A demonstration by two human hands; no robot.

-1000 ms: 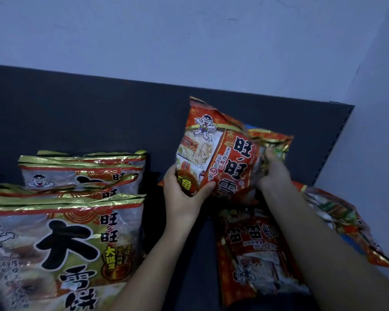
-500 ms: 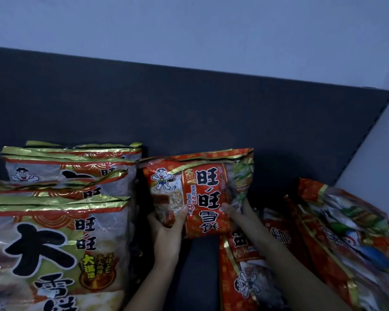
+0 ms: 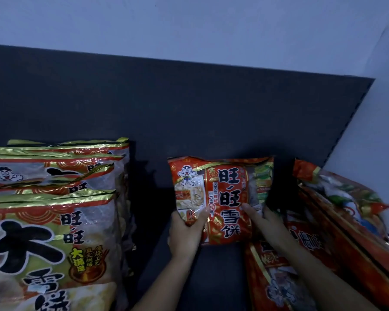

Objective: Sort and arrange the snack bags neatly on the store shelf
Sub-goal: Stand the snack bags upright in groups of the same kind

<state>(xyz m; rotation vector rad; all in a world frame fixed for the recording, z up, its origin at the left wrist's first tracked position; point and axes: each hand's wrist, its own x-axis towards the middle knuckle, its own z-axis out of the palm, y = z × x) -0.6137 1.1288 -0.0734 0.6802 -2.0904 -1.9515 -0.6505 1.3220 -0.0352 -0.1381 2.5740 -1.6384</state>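
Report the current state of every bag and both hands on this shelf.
red bag: upright, label forward, held at both lower sides.
left hand: grip on the red bag's lower left corner.
right hand: grip on its lower right edge.
gold-topped bags: standing in a row, front to back.
flat red bag: lying flat at right.
far-right bags: leaning, untidy.

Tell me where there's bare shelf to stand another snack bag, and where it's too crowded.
A dark bare strip of shelf runs between the gold-topped bags on the left and the red bag gripped by the left hand and right hand. A smaller patch lies before that bag, between the forearms. The right is crowded: overlapping bags lean toward the wall.
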